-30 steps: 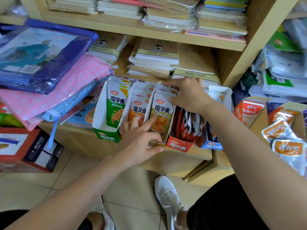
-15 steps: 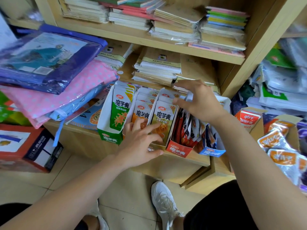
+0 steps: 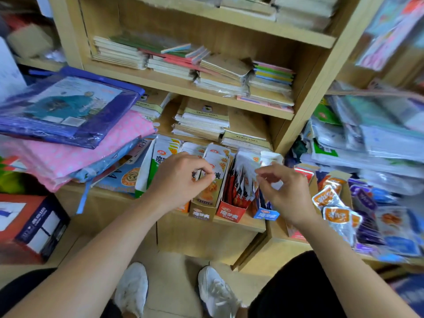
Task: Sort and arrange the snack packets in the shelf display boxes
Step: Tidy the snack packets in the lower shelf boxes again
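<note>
Since 1 second ago our left hand (image 3: 181, 177) has climbed from the box fronts onto the snack packets (image 3: 218, 161), white-topped, orange-printed, upright in the tan box (image 3: 203, 213) on the shelf (image 3: 241, 222) edge; its curled fingers (image 3: 207, 174) pinch 1 top. At 3 o'clock stands the red box (image 3: 229, 213), its red-and-white packets (image 3: 241, 180) fanned. Our right hand (image 3: 286, 191) has shifted there, fingers curled; whether it grips, we cannot tell.

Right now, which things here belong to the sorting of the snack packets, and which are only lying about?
For the job:
- packets standing in the boxes
- green box, tan box, red box, blue box
- loose packets at the right
- left hand, pinching packets; right hand

Lying about:
- notebooks
- purple bag
- pink cloth
- carton
</note>
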`<state>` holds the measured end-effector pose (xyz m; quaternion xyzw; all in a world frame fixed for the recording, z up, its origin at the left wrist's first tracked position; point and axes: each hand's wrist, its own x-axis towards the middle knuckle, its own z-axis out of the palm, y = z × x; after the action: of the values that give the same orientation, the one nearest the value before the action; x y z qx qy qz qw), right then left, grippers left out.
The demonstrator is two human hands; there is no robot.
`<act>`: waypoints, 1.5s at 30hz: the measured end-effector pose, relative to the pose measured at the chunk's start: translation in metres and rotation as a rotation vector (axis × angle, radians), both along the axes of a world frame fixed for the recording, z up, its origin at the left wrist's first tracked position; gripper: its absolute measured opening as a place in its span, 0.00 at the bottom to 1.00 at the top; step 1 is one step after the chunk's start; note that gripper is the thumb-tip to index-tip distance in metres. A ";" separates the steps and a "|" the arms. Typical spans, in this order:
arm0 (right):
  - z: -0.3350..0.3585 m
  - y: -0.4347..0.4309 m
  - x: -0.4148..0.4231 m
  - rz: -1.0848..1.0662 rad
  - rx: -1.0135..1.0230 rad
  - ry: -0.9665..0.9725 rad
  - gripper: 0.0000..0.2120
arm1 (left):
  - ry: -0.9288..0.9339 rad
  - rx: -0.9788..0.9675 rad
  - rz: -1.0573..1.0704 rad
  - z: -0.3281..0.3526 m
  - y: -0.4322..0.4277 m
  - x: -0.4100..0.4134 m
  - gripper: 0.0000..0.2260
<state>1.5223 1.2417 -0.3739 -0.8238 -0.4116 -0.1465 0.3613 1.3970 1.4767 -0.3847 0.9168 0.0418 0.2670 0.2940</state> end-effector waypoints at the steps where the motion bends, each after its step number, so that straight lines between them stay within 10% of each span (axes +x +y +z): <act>1: 0.000 -0.006 -0.001 -0.014 -0.024 -0.015 0.06 | 0.023 -0.014 -0.014 -0.001 -0.001 0.001 0.04; 13: -0.037 0.002 0.048 -0.148 -0.343 0.008 0.29 | 0.354 0.146 -0.162 -0.018 -0.042 0.068 0.38; 25: -0.047 -0.009 0.088 0.018 -0.243 0.159 0.25 | 0.239 -0.103 0.008 -0.032 -0.022 0.096 0.02; 38: -0.039 -0.047 0.117 -0.012 -0.234 0.241 0.20 | 0.300 0.072 0.193 -0.029 -0.063 0.105 0.32; 45: -0.039 -0.015 0.104 0.059 -0.194 0.266 0.21 | 0.332 -0.070 0.187 -0.021 -0.061 0.107 0.07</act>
<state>1.6268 1.2266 -0.4130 -0.8544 -0.3963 0.0151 0.3357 1.5044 1.4158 -0.4061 0.9295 0.1842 0.1367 0.2887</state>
